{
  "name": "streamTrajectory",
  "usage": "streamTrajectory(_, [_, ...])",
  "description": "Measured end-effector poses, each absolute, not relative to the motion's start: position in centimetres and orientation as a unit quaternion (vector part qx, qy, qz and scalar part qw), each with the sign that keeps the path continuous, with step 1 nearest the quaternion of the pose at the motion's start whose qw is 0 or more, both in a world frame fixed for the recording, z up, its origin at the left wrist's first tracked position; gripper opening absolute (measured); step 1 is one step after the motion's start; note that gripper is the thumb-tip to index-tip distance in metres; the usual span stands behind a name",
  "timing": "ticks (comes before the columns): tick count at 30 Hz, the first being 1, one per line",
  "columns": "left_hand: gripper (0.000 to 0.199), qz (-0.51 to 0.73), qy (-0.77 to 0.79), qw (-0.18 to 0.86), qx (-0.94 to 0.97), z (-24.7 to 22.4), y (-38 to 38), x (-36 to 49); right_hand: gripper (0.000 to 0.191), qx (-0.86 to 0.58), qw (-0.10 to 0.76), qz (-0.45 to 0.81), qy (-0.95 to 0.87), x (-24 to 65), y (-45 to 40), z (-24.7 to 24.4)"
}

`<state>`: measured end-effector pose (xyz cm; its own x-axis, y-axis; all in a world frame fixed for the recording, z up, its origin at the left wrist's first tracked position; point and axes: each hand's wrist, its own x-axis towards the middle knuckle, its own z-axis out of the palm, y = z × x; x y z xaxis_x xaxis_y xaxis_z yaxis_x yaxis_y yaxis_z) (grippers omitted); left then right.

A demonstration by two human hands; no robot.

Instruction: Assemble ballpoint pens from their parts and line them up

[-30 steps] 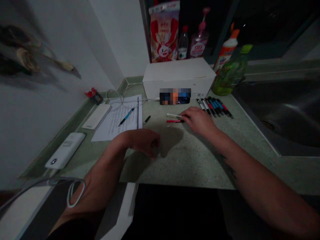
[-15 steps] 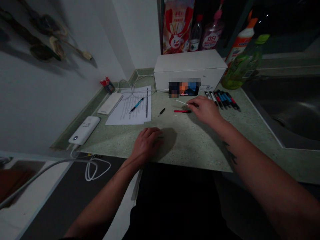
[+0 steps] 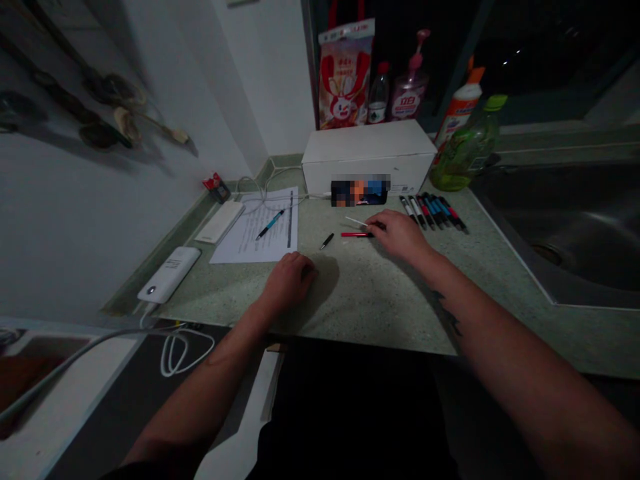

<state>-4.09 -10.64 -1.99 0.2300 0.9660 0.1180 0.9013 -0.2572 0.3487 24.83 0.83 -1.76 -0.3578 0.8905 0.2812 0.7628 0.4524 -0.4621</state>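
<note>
My right hand [image 3: 395,233] pinches a pen refill [image 3: 356,221], a thin whitish stick that points left above the counter. Just below it lies a red pen barrel [image 3: 353,235], its right end close to my fingers. A short black pen part with a silvery tip [image 3: 327,241] rests further left. My left hand [image 3: 287,281] is on the counter near the front edge, fingers curled in; whatever they may hold is hidden. On the printed sheet [image 3: 230,247] lies a blue and black pen [image 3: 271,225].
Several pens [image 3: 433,212] lie in a row beside the sink [image 3: 560,233]. A phone [image 3: 360,192] leans on a white box [image 3: 370,147], with bottles [image 3: 463,150] to its right. Left are a white power bank [image 3: 170,273], a flat white box [image 3: 220,222] and cables.
My left hand's fingers have curled inward from a more stretched pose. My right hand still holds the refill in nearly the same place. The camera view has tilted up slightly.
</note>
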Motion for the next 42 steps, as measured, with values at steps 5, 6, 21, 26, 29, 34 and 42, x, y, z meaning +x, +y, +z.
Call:
streamTrajectory(5, [0.008,0.1,0.612,0.143,0.772,-1.0,-9.4,-3.4,0.024,-0.52,0.23,0.124,-0.813,24.8,0.8,-1.7])
streamTrajectory(6, [0.009,0.096,0.611,0.146,0.772,-0.8,-9.1,-2.7,0.024,-0.521,0.225,0.123,-0.814,24.8,0.8,-1.8])
streamTrajectory(21, [0.01,0.187,0.57,0.101,0.794,-1.3,-4.4,2.6,0.015,-0.47,0.214,0.256,-0.817,27.2,1.3,-0.6])
streamTrajectory(26, [0.005,0.199,0.609,0.07,0.764,-1.9,-3.3,0.0,0.018,-0.458,0.161,0.333,-0.808,26.7,0.8,-0.9])
streamTrajectory(29, [0.013,0.199,0.584,0.061,0.785,-2.7,-2.7,-0.7,0.015,-0.457,0.144,0.336,-0.811,26.1,0.6,-1.3])
streamTrajectory(34, [0.019,0.207,0.564,0.069,0.796,-3.5,-3.2,-0.3,0.012,-0.452,0.134,0.336,-0.815,25.7,0.5,-1.6])
streamTrajectory(42, [0.011,0.21,0.594,0.054,0.775,-1.5,-3.4,-0.3,0.004,-0.482,0.129,0.263,-0.825,25.2,0.1,-1.0])
